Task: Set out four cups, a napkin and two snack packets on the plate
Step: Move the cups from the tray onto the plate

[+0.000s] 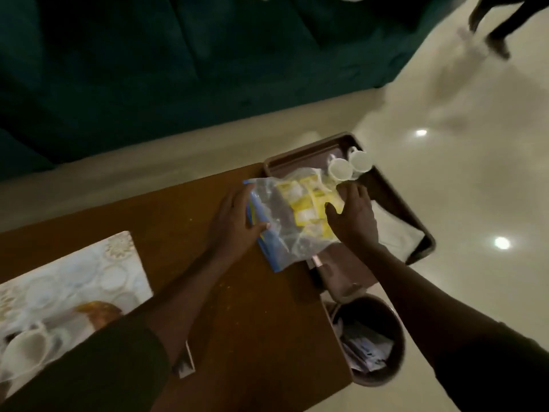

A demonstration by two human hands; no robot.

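A dark brown plate, shaped like a tray (pixel 395 191), juts over the right end of the wooden table (pixel 184 221). Two white cups (pixel 350 168) lie on their sides at its far end, and a white napkin (pixel 395 230) lies on its near part. A clear plastic bag (pixel 285 221) with a blue edge holds several yellow snack packets (pixel 309 203) and rests across the plate's left rim. My left hand (pixel 234 224) grips the bag's blue edge. My right hand (pixel 353 218) presses on the bag's right side over the packets, fingers spread.
A printed box picturing cups (pixel 68 298) lies at the table's left, with a white cup (pixel 23 352) at its near end. A round bin (pixel 371 340) with paper in it stands on the glossy floor below the table's right edge. Dark green upholstery (pixel 148 69) fills the far side.
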